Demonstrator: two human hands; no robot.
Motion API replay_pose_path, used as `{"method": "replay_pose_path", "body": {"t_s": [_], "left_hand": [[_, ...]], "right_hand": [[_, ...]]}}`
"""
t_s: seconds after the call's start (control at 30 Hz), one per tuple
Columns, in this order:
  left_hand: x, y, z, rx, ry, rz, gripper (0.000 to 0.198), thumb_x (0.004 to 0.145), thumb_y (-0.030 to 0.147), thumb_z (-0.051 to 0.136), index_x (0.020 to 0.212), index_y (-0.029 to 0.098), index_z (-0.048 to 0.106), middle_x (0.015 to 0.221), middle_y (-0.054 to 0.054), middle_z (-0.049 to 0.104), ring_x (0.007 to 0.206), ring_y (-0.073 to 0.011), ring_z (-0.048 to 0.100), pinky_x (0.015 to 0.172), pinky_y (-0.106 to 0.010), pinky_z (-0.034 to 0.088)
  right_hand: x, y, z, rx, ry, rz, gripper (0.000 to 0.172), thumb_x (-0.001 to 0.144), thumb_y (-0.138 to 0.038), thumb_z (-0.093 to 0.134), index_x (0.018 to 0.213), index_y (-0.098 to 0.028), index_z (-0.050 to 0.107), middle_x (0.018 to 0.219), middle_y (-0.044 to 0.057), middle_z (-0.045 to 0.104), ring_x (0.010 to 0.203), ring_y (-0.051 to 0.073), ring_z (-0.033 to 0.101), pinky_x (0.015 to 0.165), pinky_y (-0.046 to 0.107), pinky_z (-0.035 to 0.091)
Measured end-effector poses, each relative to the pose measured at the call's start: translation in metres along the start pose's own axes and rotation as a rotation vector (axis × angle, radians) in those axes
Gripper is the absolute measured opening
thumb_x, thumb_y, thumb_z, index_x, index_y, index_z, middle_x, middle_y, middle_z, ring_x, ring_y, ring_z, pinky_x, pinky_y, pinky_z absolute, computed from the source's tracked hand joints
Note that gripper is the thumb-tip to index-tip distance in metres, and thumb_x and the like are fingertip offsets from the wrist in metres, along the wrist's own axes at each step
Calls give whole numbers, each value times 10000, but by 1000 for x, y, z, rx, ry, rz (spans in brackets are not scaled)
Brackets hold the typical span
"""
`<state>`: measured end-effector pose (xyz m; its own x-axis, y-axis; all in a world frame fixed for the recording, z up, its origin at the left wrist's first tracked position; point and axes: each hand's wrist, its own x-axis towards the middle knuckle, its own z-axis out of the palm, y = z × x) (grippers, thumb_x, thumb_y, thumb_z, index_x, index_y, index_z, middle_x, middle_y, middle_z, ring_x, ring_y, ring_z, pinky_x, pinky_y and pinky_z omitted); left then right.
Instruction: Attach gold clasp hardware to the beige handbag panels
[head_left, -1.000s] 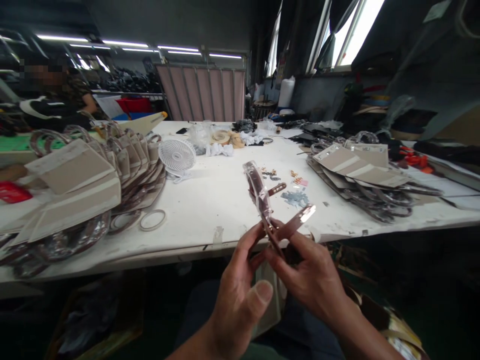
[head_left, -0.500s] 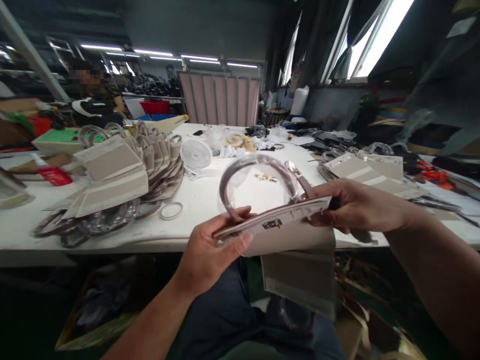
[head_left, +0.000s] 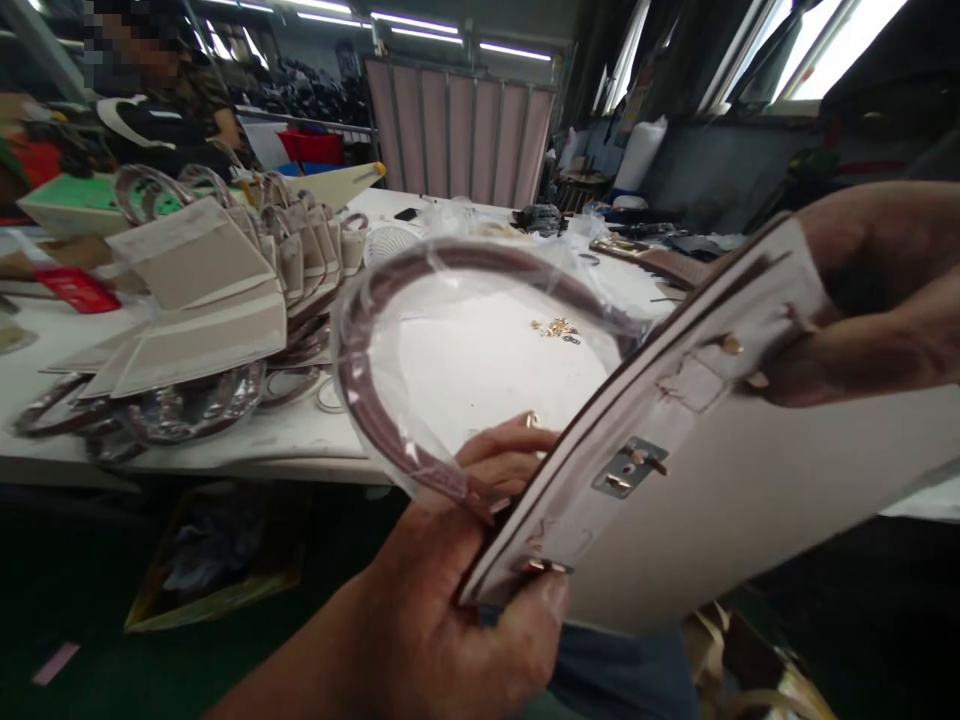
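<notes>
A beige handbag panel (head_left: pixel 750 500) is held up close to the camera, tilted with its right end higher. Its brown handle (head_left: pixel 367 390), wrapped in clear plastic, loops out on the far side. A small metal plate (head_left: pixel 630 467) sits midway along the panel's edge, with metal studs towards both ends. My left hand (head_left: pixel 457 590) grips the lower left end, thumb on the near face beside a stud and fingers behind. My right hand (head_left: pixel 885 300) pinches the upper right end; part of its fingers is hidden behind the panel.
Several similar bag panels with wrapped handles (head_left: pixel 202 300) are piled at the left of the white table (head_left: pixel 442 350). Small gold hardware pieces (head_left: pixel 555 328) lie mid-table. A red-labelled bottle (head_left: pixel 79 288) is far left. A box (head_left: pixel 217 560) stands below; a person (head_left: pixel 165 100) sits beyond.
The panel has come nearer the camera and tilted steeply, its right end raised by my right hand. Both hands keep their hold. The view has shifted downward.
</notes>
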<state>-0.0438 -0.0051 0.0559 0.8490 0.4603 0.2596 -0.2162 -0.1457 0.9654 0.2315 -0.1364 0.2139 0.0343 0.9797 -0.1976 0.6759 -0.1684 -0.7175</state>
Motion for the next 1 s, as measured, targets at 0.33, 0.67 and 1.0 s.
{"method": "replay_pose_path", "body": {"t_s": [0.33, 0.67, 1.0], "left_hand": [[-38, -173, 38, -893, -80, -840, 323, 790, 342, 781, 1026, 121, 782, 1002, -161, 790, 951, -319, 757, 928, -457, 574], [-27, -217, 64, -906, 127, -871, 409, 788, 380, 833, 1069, 90, 773, 1108, -186, 786, 1072, -330, 742, 966, -420, 570], [15, -203, 73, -667, 378, -859, 495, 610, 432, 937, 946, 100, 788, 843, -136, 800, 733, -267, 761, 688, -332, 587]], "right_hand": [[88, 132, 101, 122, -297, 286, 275, 740, -360, 771, 960, -213, 846, 832, -4, 776, 783, 220, 711, 668, 256, 530], [128, 209, 123, -104, -118, 261, 218, 674, -379, 823, 859, -266, 849, 625, -46, 649, 619, 153, 554, 573, 251, 358], [88, 188, 134, -104, 597, 89, 176, 891, -375, 715, 833, -221, 776, 761, 1, 727, 682, 163, 637, 659, 284, 466]]}}
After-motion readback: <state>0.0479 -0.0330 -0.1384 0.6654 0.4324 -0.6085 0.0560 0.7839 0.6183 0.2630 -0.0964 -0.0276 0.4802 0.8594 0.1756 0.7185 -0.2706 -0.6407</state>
